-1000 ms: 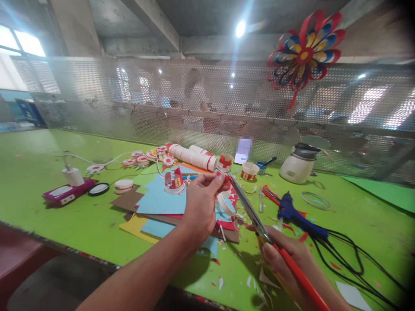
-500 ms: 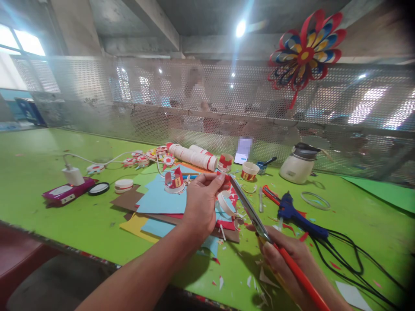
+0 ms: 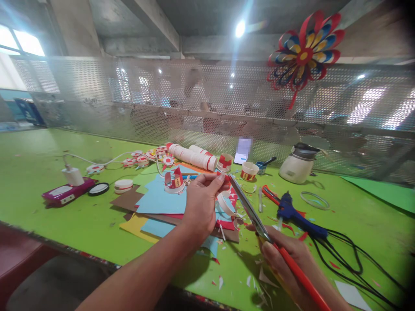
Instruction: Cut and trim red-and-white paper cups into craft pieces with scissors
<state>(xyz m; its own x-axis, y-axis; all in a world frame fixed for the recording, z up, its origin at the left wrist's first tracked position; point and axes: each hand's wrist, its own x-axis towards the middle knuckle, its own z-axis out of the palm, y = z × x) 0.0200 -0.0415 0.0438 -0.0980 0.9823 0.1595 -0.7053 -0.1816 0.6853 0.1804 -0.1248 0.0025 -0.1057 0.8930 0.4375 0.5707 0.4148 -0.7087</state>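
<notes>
My left hand point(image 3: 204, 201) is closed in a pinch above the stack of coloured paper. A small red paper piece point(image 3: 227, 176) shows at its fingertips, mostly hidden by them. My right hand point(image 3: 283, 255) is wrapped round scissors point(image 3: 249, 209) with long metal blades and a red handle. The blade tips reach the red piece beside my left fingertips. Below the left hand lie light blue sheets point(image 3: 162, 201) and a white paper ring point(image 3: 226, 204). A cut red-and-white paper cup point(image 3: 175, 181) stands left of that hand.
A blue glue gun point(image 3: 298, 216) with black cable lies at right, near a beige jug point(image 3: 296, 164). Behind are stacked paper cups point(image 3: 194, 156), a phone point(image 3: 243, 151) and a perforated screen point(image 3: 155, 95). A purple power strip point(image 3: 69, 192) sits at left. Scraps litter the green table point(image 3: 97, 233).
Almost nothing differs. Both hands and the scissors keep their places, and the view has shifted very slightly.
</notes>
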